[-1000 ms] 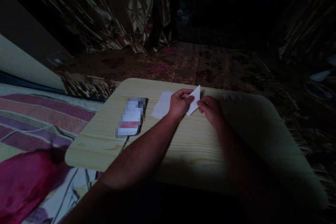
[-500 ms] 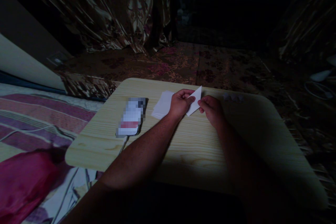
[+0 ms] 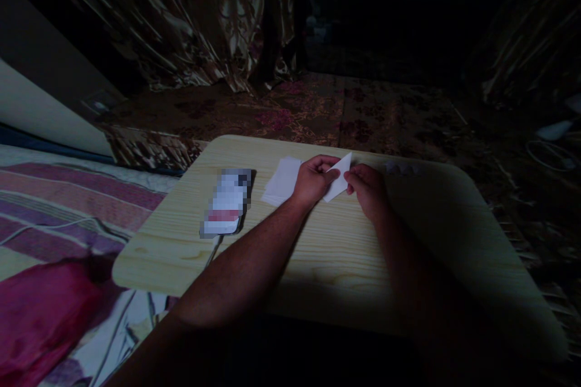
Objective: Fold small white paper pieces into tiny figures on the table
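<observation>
A small white piece of folded paper (image 3: 340,183) is held up just above the wooden table (image 3: 336,254), its pointed corner facing up and away. My left hand (image 3: 315,181) grips it from the left, thumb on the near face and fingers behind. On the right edge, my right hand (image 3: 367,186) pinches the paper between thumb and finger. Beside my left hand lies a stack of white paper sheets (image 3: 280,181), partly covered by that hand. The fingertips behind the paper are hidden.
A phone (image 3: 227,202) with a blurred screen lies at the table's left, a white cable (image 3: 214,249) plugged into its near end. Several small pale pieces (image 3: 402,169) sit at the far right. Left of the table are a striped bedspread (image 3: 82,202) and a pink bag-like item (image 3: 45,314).
The folded paper has shifted slightly right and toward me, its tip a little lower. Both hands keep their hold on it; the phone and stack have stayed put.
</observation>
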Action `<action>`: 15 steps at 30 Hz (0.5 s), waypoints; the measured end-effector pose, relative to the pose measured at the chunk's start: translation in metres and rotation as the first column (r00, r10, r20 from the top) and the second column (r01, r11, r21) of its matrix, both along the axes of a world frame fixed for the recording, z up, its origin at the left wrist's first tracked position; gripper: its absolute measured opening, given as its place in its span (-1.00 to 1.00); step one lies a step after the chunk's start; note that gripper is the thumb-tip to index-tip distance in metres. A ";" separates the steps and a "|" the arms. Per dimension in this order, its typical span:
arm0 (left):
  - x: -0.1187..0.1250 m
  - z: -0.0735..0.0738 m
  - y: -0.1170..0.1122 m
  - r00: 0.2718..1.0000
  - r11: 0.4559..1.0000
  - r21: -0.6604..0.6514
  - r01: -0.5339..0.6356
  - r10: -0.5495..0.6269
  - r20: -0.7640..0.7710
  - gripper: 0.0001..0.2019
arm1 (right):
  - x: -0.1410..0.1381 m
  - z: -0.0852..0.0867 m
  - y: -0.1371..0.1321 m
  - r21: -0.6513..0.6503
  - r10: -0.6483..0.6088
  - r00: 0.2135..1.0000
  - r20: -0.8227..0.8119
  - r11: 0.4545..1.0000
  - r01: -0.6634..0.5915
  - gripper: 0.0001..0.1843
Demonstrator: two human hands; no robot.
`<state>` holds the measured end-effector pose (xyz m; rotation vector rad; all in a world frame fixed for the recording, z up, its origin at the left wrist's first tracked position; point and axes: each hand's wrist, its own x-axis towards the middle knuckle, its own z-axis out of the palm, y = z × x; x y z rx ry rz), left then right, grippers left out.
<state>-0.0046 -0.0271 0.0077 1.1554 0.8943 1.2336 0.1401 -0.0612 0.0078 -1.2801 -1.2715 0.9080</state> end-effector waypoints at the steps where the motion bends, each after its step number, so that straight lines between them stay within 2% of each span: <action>1: 0.000 0.000 0.000 1.000 1.000 0.005 0.004 -0.004 -0.006 -0.69 | 0.000 0.000 0.000 0.000 -0.007 1.000 -0.007 1.000 0.007 -0.77; 15: 0.000 -0.006 0.002 0.997 0.997 0.063 0.044 -0.039 -0.068 -0.68 | 0.000 -0.005 0.003 0.034 -0.042 0.994 -0.104 0.998 0.046 -0.76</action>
